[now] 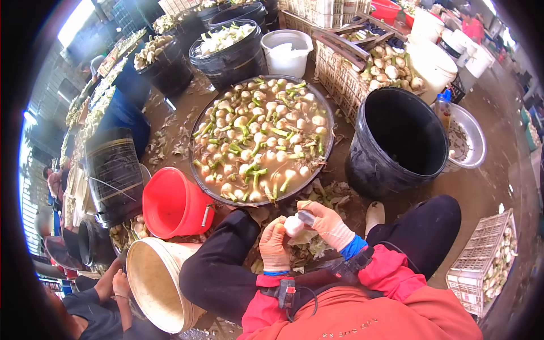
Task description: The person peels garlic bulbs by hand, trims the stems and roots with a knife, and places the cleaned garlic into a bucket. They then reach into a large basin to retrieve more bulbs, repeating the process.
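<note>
A round, peeled white bulb (294,226), like an onion or a garlic head, is in the fingers of my gloved left hand (274,248). My right hand (332,225), also gloved, closes round a small knife; its broad grey blade (306,217) lies against the bulb's right side. The knife's handle is hidden in the glove. Just beyond both hands stands a wide dark tub (198,177) of muddy water. Many pale bulbs with green stem stubs (259,137) float in it. Leaf and skin scraps (309,249) lie on the ground beneath my hands.
A red bucket (170,203) and a cream bucket (147,283) stand left of my knees. On the right are a tall black bucket (368,164), a metal basin (476,139) and a crate of bulbs (476,266). Another person's arm (123,300) shows at lower left.
</note>
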The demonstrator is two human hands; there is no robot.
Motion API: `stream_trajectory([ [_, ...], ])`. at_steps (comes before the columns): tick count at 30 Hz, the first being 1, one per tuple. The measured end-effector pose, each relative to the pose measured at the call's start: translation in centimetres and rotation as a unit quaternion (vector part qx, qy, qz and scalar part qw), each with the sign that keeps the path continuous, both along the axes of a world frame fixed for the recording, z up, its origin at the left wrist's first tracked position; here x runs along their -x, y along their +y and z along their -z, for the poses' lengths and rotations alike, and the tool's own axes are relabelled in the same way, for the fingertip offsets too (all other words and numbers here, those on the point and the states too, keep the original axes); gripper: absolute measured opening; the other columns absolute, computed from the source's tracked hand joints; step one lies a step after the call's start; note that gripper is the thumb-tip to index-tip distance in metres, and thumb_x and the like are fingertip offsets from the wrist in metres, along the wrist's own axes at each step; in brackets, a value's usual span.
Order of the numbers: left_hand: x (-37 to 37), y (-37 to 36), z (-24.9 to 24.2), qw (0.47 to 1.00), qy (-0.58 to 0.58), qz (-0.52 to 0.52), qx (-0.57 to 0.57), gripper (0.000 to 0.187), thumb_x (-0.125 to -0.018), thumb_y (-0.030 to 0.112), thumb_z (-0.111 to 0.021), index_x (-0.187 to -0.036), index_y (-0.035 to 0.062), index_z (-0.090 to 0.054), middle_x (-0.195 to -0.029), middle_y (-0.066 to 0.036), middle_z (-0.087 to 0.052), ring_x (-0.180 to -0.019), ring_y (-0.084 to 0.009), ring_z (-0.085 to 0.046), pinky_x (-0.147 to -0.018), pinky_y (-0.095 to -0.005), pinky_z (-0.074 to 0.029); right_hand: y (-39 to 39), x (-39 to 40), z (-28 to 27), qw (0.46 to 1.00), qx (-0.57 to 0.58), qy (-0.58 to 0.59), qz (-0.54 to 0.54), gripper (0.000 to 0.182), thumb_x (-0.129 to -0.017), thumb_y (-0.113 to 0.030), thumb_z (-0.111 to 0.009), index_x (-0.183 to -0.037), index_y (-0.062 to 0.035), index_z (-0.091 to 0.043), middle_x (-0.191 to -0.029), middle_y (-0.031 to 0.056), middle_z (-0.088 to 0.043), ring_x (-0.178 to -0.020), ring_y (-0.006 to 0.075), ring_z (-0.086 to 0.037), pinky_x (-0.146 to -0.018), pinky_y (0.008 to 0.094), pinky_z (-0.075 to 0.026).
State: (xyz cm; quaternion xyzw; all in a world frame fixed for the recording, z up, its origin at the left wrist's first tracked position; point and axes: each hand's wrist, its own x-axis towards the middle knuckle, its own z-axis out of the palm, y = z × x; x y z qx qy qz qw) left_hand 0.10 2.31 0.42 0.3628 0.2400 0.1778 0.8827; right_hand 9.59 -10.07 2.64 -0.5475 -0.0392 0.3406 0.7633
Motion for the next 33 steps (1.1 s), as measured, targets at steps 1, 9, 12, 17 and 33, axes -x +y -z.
stream_trajectory([
  [1,0.0,-0.2,0.5,0.995,0.033,0.006,-0.099,0.023,-0.088,0.014,-0.060,-0.105,-0.0006,-0.059,-0.102,-0.008,-0.062,-0.091,-0.0189,-0.062,-0.077,-0.0322,-0.054,0.2,0.0,0.3,1.000,0.001,0.000,0.003,0.029,-0.084,-0.007,-0.063,-0.113,-0.0038,-0.059,-0.100,0.0021,-0.061,-0.095,0.0106,-0.055,-0.080,0.0224,-0.046],
  [9,-0.3,-0.4,-0.4,0.985,-0.062,0.044,0.153,0.027,-0.087,0.021,-0.061,-0.106,0.0025,-0.057,-0.100,-0.009,-0.062,-0.092,-0.0225,-0.062,-0.077,-0.0345,-0.056,1.1,1.3,5.2,0.977,0.208,-0.045,-0.012,0.023,-0.076,0.004,-0.056,-0.097,-0.0033,-0.063,-0.089,0.0062,-0.065,-0.085,0.0126,-0.058,-0.075,0.0263,-0.047],
  [12,-0.5,0.3,-1.0,0.975,-0.066,0.030,0.212,0.026,-0.089,0.026,-0.058,-0.106,0.0064,-0.056,-0.102,-0.010,-0.062,-0.092,-0.0272,-0.062,-0.077,-0.0377,-0.056,-0.2,2.3,8.0,0.957,0.270,-0.040,-0.094,0.025,-0.076,0.001,-0.054,-0.098,-0.0042,-0.064,-0.090,0.0078,-0.066,-0.084,0.0149,-0.059,-0.075,0.0281,-0.047],
  [17,1.6,6.5,-11.1,0.841,-0.426,-0.065,0.327,0.029,-0.076,0.002,-0.066,-0.103,0.0083,-0.056,-0.093,-0.001,-0.058,-0.085,-0.0130,-0.057,-0.075,-0.0311,-0.053,-1.9,1.5,12.5,0.915,0.299,-0.121,-0.241,0.033,-0.070,0.004,-0.055,-0.099,-0.0063,-0.065,-0.092,0.0140,-0.066,-0.083,0.0249,-0.062,-0.077,0.0316,-0.048],
  [33,-2.3,3.2,-1.8,0.978,0.154,0.064,0.125,0.029,-0.091,0.027,-0.056,-0.110,0.0053,-0.056,-0.090,-0.005,-0.061,-0.075,-0.0171,-0.061,-0.066,-0.0301,-0.053,11.5,-13.3,6.4,0.555,0.533,-0.540,-0.341,0.026,-0.078,-0.014,-0.055,-0.101,-0.0183,-0.066,-0.118,0.0107,-0.056,-0.112,0.0294,-0.050,-0.095,0.0390,-0.037],
])
